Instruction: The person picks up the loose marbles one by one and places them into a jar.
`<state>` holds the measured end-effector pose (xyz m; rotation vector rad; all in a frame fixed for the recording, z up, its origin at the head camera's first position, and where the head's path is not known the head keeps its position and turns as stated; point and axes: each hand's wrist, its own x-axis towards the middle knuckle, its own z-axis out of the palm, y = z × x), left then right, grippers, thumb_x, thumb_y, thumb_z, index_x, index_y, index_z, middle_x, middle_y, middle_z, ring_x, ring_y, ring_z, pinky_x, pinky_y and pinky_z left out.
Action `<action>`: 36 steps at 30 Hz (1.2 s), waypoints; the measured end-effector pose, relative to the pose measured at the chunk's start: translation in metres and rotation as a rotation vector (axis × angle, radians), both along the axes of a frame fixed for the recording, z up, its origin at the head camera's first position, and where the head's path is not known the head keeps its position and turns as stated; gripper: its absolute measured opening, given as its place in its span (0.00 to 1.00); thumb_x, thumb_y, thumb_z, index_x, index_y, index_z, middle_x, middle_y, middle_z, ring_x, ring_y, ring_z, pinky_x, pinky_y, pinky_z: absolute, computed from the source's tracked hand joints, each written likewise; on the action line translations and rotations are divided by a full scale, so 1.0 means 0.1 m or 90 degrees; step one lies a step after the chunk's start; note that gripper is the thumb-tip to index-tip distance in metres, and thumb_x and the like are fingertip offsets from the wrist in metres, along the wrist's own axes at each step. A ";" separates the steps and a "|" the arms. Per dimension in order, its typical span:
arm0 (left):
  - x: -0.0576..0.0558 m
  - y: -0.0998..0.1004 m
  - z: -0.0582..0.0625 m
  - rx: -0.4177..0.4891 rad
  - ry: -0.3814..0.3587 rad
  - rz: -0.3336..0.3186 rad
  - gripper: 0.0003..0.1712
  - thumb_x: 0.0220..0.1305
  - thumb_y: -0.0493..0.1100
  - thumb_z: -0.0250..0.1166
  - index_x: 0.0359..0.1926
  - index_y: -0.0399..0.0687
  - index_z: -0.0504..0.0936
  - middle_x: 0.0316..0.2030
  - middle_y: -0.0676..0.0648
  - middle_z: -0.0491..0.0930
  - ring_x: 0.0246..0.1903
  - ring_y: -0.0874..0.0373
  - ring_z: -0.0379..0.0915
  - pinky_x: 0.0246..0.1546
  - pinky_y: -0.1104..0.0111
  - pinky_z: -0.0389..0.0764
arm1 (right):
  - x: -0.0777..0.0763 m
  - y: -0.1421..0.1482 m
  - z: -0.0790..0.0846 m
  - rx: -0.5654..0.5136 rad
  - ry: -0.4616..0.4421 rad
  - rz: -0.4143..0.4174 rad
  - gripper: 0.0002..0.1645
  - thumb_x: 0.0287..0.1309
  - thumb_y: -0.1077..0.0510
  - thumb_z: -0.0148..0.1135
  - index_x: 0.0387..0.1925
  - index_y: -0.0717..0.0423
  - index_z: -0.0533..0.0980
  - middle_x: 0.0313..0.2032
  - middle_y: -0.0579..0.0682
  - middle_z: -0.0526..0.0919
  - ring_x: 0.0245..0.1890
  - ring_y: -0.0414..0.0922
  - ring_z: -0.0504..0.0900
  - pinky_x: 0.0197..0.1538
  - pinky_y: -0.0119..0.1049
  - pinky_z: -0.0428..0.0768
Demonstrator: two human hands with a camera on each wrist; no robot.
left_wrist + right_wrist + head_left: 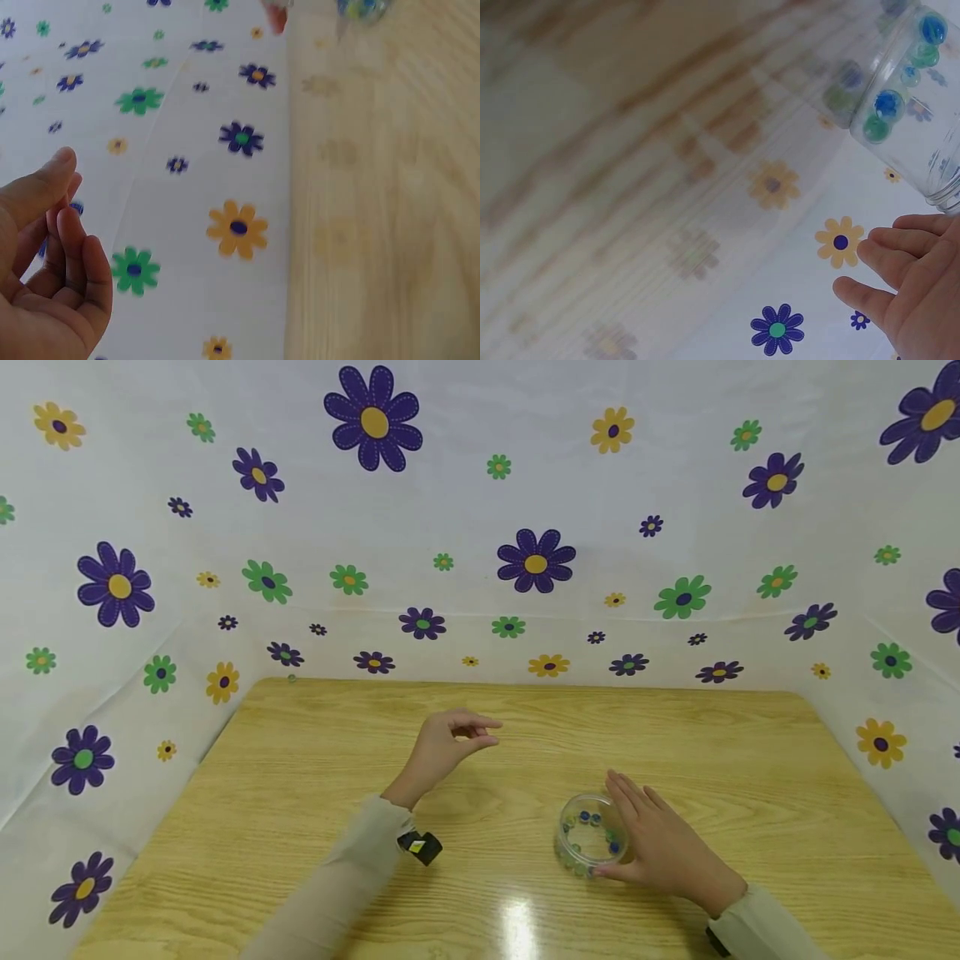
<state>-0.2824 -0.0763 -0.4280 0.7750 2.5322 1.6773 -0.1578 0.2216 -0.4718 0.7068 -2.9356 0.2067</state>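
Observation:
Beside the clear round jar (567, 806) is my right hand (667, 847), its thumb along the near side and its straight fingers reaching past the far side. Blue and green glass marbles (889, 105) lie at the jar's bottom in the right wrist view, where the fingers extend near the rim and the thumb is hidden. My left hand (450, 743) is raised over the table, left of the jar. Thumb and forefinger point forward with a gap between their tips, and nothing shows in it. In the left wrist view its other fingers bend loosely.
A wood-grain table (337, 752) spreads under both hands. White cloth (450, 502) printed with flowers stands around its back and sides. A small greenish marble (292, 678) lies at the table's far left corner.

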 end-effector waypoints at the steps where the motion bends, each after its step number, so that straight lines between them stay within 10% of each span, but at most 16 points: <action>1: -0.04 -0.05 0.01 0.001 0.002 0.013 0.13 0.56 0.42 0.68 0.43 0.45 0.86 0.32 0.45 0.81 0.32 0.62 0.76 0.34 0.72 0.78 | 0.00 0.00 0.00 0.000 -0.001 -0.001 0.66 0.45 0.23 0.57 0.68 0.69 0.54 0.69 0.64 0.57 0.67 0.59 0.62 0.64 0.57 0.65; 20: -0.69 -1.11 0.03 0.081 -0.033 0.248 0.22 0.58 0.48 0.67 0.50 0.39 0.82 0.28 0.63 0.76 0.30 0.69 0.72 0.33 0.81 0.75 | -0.01 0.02 -0.01 -0.016 -0.006 -0.006 0.67 0.45 0.21 0.55 0.68 0.69 0.53 0.69 0.64 0.57 0.67 0.59 0.62 0.63 0.57 0.65; 36: -1.31 -2.01 -0.35 0.044 -0.045 0.481 0.21 0.58 0.47 0.67 0.50 0.40 0.82 0.22 0.70 0.73 0.27 0.74 0.69 0.26 0.85 0.69 | -0.02 0.04 -0.04 -0.018 -0.007 -0.003 0.68 0.43 0.19 0.52 0.69 0.67 0.53 0.69 0.63 0.57 0.69 0.57 0.60 0.65 0.56 0.64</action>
